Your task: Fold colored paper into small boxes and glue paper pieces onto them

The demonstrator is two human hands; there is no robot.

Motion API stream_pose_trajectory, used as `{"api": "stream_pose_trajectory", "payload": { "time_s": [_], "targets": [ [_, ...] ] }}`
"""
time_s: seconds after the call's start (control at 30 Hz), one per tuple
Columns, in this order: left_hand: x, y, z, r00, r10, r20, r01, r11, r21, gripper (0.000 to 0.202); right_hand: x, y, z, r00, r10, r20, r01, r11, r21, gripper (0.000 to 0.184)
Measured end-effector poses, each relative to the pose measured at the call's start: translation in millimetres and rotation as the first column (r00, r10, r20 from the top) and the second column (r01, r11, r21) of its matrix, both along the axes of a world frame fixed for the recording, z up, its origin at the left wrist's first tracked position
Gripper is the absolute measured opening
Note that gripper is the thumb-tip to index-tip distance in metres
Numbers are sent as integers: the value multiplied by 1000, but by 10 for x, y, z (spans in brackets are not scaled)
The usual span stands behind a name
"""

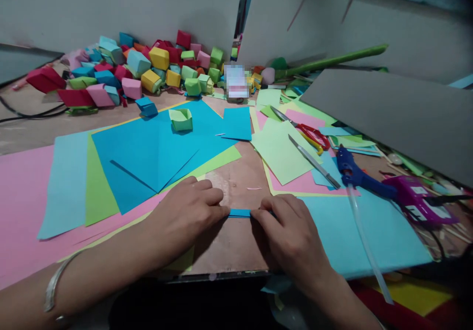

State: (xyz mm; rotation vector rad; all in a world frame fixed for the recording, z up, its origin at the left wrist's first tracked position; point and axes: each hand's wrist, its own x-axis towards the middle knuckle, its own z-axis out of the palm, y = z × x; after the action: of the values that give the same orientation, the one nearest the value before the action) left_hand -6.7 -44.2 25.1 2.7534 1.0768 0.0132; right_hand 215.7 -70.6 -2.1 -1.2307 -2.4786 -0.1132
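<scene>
A narrow folded strip of blue paper (240,213) lies on the brown tabletop near its front edge. At its left end, my left hand (194,204) is closed, with thumb and fingertips pinching the strip. My right hand (290,224) grips the other end in the same way, so only the strip's middle shows between them. Beyond my hands is a small blue paper square (237,123). Large blue sheets (148,152) spread to the left, and a small green folded paper box (181,119) stands on them.
Folded paper boxes in many colours (136,64) are heaped along the back wall. To the right are pale green sheets (283,150), scissors (312,138), a metal blade (314,161) and a blue glue gun (364,177) with a clear glue stick. A grey board (399,118) leans over the right side.
</scene>
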Motion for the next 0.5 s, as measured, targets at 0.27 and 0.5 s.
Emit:
{"api": "stream_pose_trajectory", "payload": {
  "time_s": [0.27, 0.5],
  "targets": [
    [35, -40, -61, 998, -46, -52, 54, 984, 172, 26, 14, -68, 36, 998, -30, -59, 30, 1000, 2, 23],
    [26, -69, -151, 999, -51, -12, 53, 963, 263, 25, 113, -145, 15, 991, -90, -104, 90, 996, -2, 24]
  ]
}}
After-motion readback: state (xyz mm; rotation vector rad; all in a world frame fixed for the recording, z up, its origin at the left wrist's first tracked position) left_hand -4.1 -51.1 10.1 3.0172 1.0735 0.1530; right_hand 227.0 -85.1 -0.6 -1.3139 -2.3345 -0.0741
